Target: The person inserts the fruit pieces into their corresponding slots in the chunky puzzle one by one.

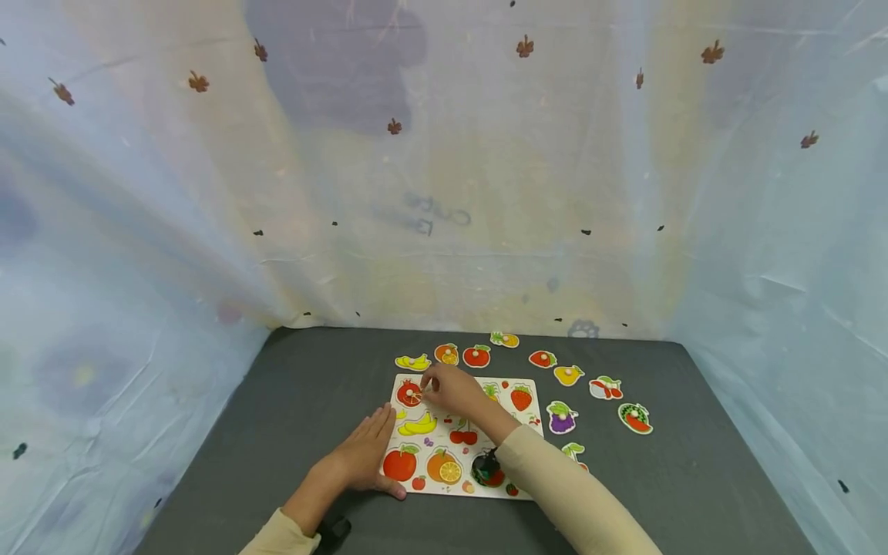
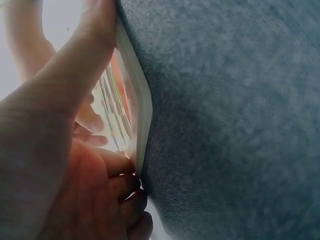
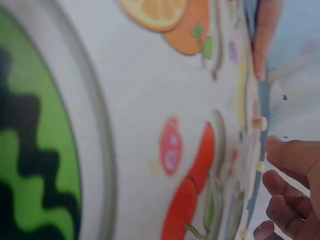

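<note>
A white fruit puzzle board (image 1: 442,439) lies on the dark table. My left hand (image 1: 368,451) rests along its left edge, fingers extended and thumb at the near corner. In the left wrist view, the fingers touch the board's rim (image 2: 142,130). My right hand (image 1: 454,389) is over the board's far left part, its fingertips beside the round red pomegranate piece (image 1: 409,394). Seen from the right wrist, the thumb and bent fingers (image 3: 287,192) stand apart near a small knob (image 3: 262,123), with nothing visible between them. Pictures of bananas (image 1: 418,424) and an apple (image 1: 400,465) show on the board.
Loose knobbed pieces lie beyond the board: bananas (image 1: 412,362), orange (image 1: 447,354), apple (image 1: 476,355) and pineapple (image 1: 505,340). To the right are grapes (image 1: 562,417), watermelon (image 1: 635,418) and several others. A patterned sheet (image 1: 444,169) hangs behind the table.
</note>
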A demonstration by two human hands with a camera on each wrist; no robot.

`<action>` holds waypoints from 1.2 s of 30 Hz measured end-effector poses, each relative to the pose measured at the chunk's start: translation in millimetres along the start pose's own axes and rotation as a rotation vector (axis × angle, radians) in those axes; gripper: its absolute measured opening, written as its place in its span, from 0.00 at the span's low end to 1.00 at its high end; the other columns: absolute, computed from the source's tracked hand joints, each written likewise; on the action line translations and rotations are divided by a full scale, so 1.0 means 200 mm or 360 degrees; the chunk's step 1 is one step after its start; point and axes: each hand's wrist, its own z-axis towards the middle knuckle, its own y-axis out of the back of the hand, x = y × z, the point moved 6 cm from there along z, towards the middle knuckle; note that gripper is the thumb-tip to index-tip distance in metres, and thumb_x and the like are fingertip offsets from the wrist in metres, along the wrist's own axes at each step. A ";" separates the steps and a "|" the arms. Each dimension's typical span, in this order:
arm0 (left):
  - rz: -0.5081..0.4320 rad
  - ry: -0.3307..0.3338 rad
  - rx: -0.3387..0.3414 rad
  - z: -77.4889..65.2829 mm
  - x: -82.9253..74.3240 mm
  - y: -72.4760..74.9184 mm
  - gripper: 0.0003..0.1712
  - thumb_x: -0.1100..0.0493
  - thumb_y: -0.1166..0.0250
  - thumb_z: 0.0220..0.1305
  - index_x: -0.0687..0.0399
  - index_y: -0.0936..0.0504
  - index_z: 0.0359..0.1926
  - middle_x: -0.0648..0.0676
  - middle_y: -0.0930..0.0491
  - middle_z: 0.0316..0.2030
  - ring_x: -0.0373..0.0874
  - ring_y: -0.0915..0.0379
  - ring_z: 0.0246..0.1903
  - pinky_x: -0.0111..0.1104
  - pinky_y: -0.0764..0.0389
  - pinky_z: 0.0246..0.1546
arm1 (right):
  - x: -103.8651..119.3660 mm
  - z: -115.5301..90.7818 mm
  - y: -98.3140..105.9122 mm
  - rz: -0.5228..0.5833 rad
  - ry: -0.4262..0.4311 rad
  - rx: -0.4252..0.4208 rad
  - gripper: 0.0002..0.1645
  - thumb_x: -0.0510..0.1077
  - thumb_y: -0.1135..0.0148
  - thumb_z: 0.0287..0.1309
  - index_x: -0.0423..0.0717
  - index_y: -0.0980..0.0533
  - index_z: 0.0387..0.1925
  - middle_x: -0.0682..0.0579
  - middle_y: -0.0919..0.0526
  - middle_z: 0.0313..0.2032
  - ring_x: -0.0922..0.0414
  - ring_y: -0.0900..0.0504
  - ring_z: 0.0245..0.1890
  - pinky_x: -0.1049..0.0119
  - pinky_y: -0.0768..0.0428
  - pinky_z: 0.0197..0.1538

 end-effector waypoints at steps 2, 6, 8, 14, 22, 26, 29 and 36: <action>-0.0012 -0.0016 -0.0010 0.00 0.00 0.00 0.85 0.27 0.16 0.43 0.72 0.51 0.83 0.70 0.56 0.84 0.65 0.60 0.84 0.57 0.51 0.83 | -0.01 -0.02 0.02 0.0032 -0.0005 -0.0016 0.07 0.47 0.27 0.70 0.52 0.14 0.46 0.59 0.19 0.36 0.63 0.24 0.31 0.68 0.22 0.34; -0.0007 -0.0029 -0.0016 -0.01 0.00 0.00 0.85 0.26 0.16 0.43 0.71 0.51 0.83 0.70 0.57 0.84 0.65 0.60 0.84 0.58 0.52 0.83 | -0.02 -0.07 0.06 0.0070 -0.0035 -0.0029 0.07 0.48 0.29 0.72 0.53 0.15 0.47 0.58 0.19 0.37 0.61 0.24 0.31 0.66 0.22 0.34; -0.0014 -0.0027 -0.0025 -0.01 0.00 0.00 0.85 0.26 0.16 0.42 0.71 0.51 0.83 0.69 0.57 0.85 0.65 0.60 0.84 0.57 0.52 0.83 | -0.03 -0.09 0.09 0.0086 -0.0051 -0.0033 0.07 0.48 0.29 0.72 0.53 0.15 0.47 0.57 0.20 0.37 0.60 0.24 0.31 0.65 0.22 0.33; -0.0046 -0.0036 -0.0024 -0.01 0.01 0.00 0.86 0.23 0.18 0.42 0.71 0.52 0.84 0.69 0.57 0.85 0.64 0.61 0.84 0.57 0.52 0.83 | -0.08 -0.16 0.14 0.0085 -0.0073 -0.0098 0.09 0.48 0.28 0.71 0.51 0.14 0.48 0.56 0.19 0.38 0.60 0.26 0.30 0.63 0.23 0.33; -0.0034 0.0012 -0.0013 -0.01 0.01 -0.01 0.85 0.25 0.17 0.43 0.68 0.53 0.85 0.66 0.58 0.86 0.61 0.61 0.85 0.55 0.52 0.83 | -0.16 -0.26 0.24 0.0075 -0.0043 -0.0213 0.07 0.46 0.28 0.71 0.51 0.14 0.46 0.59 0.22 0.35 0.60 0.28 0.30 0.63 0.26 0.34; -0.0010 0.0041 -0.0014 0.00 0.02 -0.02 0.84 0.26 0.16 0.43 0.67 0.52 0.85 0.65 0.58 0.86 0.60 0.61 0.85 0.53 0.51 0.83 | -0.20 -0.31 0.28 0.0064 -0.0103 -0.0241 0.07 0.46 0.26 0.69 0.52 0.14 0.46 0.60 0.22 0.35 0.59 0.28 0.31 0.62 0.25 0.35; -0.0011 0.0036 -0.0017 0.00 0.03 -0.02 0.84 0.26 0.17 0.44 0.67 0.52 0.85 0.65 0.58 0.86 0.60 0.61 0.85 0.53 0.51 0.84 | -0.24 -0.35 0.30 0.0064 -0.0153 -0.0271 0.07 0.46 0.25 0.68 0.53 0.14 0.45 0.60 0.23 0.34 0.59 0.28 0.31 0.62 0.26 0.34; -0.0006 0.0006 -0.0005 -0.01 0.03 -0.02 0.84 0.25 0.18 0.45 0.68 0.53 0.85 0.66 0.57 0.86 0.61 0.61 0.85 0.54 0.51 0.83 | -0.32 -0.44 0.39 0.0066 -0.0213 -0.0359 0.07 0.45 0.24 0.67 0.53 0.14 0.45 0.59 0.23 0.33 0.59 0.28 0.30 0.63 0.27 0.34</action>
